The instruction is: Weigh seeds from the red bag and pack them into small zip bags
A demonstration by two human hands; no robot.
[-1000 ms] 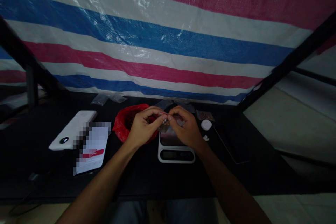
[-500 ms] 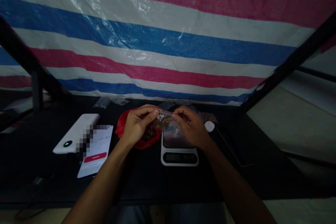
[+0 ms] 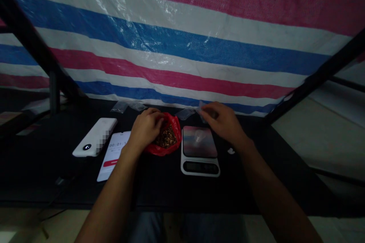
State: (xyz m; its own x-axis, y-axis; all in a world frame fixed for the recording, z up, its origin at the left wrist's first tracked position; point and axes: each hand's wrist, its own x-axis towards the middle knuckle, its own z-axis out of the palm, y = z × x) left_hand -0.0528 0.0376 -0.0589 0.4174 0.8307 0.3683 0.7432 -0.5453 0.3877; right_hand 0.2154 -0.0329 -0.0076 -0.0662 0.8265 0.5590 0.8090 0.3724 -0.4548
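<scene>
Your left hand point(image 3: 146, 127) rests on the left side of the red bag point(image 3: 171, 142), which lies about halfway between the left and right edges of the table point(image 3: 159, 186), closer to the far edge. The fingers are curled over the bag's open mouth and touch its rim; I cannot tell whether they really grip it. Inside the bag you can see brown pieces point(image 3: 166, 136).

Your right hand point(image 3: 225, 121) is held near the far edge of the table, behind the scale point(image 3: 200, 153). Its thumb and fingers are pinched together on a small clear pouch point(image 3: 200, 107) (this part is blurred, so the pouch shows only as a pale film at the fingertips).

The scale stands just to the right of the red bag, almost touching it, and another clear film lies on its platform. To the left of the bag lie a phone point(image 3: 114, 152) with a lit screen and a white power bank point(image 3: 95, 142), side by side. A striped tarp point(image 3: 182, 45) hangs behind the far edge.
</scene>
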